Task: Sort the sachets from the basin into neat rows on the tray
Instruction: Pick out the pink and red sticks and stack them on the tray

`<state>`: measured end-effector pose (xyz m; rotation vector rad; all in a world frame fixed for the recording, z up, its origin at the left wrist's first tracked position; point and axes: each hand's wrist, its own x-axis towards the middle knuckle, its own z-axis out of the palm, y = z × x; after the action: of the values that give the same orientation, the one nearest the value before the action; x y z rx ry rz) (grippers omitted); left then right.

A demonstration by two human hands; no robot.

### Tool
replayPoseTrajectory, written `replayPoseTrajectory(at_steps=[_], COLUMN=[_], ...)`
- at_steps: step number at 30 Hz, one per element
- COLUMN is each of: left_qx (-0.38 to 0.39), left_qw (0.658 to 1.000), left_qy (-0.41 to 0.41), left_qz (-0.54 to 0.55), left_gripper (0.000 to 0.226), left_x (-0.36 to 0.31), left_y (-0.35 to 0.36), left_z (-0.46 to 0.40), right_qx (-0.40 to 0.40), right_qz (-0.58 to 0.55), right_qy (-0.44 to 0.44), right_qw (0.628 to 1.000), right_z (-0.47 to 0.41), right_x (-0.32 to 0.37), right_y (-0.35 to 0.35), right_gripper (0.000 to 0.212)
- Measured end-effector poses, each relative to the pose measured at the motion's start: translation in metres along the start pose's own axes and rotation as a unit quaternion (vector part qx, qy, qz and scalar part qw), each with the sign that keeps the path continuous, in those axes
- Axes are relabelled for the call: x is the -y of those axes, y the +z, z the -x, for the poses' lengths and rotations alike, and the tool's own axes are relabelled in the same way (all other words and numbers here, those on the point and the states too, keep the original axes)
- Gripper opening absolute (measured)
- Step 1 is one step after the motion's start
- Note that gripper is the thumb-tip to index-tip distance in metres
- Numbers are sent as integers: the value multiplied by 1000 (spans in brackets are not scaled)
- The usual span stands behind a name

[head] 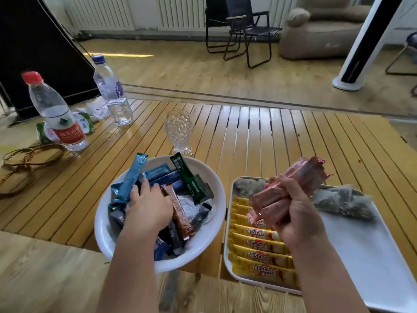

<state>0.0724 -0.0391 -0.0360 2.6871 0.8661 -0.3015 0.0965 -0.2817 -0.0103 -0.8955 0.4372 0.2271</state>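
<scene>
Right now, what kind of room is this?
Probably a living room at home: a beanbag sofa, a folding chair and a radiator stand beyond the slatted table.

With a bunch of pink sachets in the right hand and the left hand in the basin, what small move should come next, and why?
Probably lower the right hand and lay its pink sachets as a new row on the bare part of the tray, beside the yellow sachets. The bunch is gathered and held above the tray, while the left hand is among mixed sachets in the basin.
</scene>
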Motion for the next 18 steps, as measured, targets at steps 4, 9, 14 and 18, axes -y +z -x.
replayPoseTrajectory(at_steps=[4,9,14,18], left_qx=[-103,-176,-188,-158], left_qw=[992,962,944,945], left_qy=[32,112,160,186], left_qz=[60,174,217,219], left_gripper=[44,31,28,28], left_x=[-10,-32,-52,-67], left_y=[-4,-9,-10,-6], left_z=[2,21,40,51], right_qx=[-24,-64,-149,-159], right_qz=[62,282,579,696], right_qy=[-26,-139,-197,-90], right_qw=[997,947,777,694], right_z=[2,9,19,16], right_x=[6,30,60,70], right_y=[-4,-32,-86,-118], right_gripper=[15,4,18,42])
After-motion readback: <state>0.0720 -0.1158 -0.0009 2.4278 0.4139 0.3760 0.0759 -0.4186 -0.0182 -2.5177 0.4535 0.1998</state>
